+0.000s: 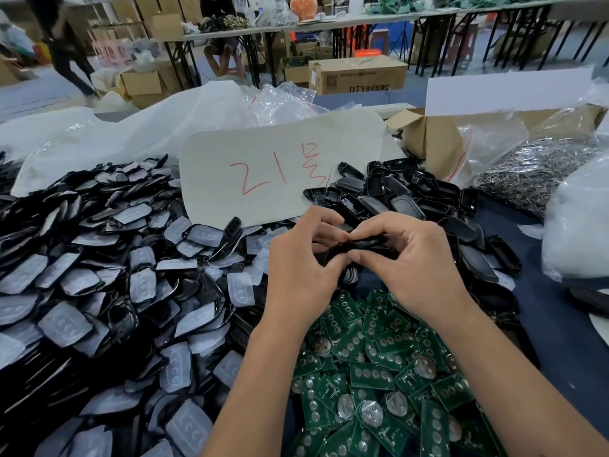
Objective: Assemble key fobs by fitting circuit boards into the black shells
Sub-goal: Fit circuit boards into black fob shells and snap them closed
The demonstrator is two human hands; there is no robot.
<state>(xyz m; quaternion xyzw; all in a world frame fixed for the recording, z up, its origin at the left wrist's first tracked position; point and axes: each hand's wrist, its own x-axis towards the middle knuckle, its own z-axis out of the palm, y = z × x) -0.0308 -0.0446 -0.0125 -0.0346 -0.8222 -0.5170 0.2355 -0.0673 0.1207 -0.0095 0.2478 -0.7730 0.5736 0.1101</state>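
Gripping one glossy black plastic key-fob shell [364, 244] between them, both hands meet above the middle of the dark blue work table [557, 328]. The left hand [298, 265] curls its fingers over the shell's left end with the thumb pressed up from below; the right hand [417, 258] pinches the right end between thumb and bent forefinger. Whether a board already sits inside the shell cannot be told, since the fingers cover it. Just below the wrists lies a heap of green rectangular circuit boards [379, 384] with round silver battery clips. Left of the hands spreads a large pile of black shell halves with translucent rubber button pads [108, 291]. Behind the hands, more empty black shells [402, 196] lie against a pale card marked in red [263, 173]
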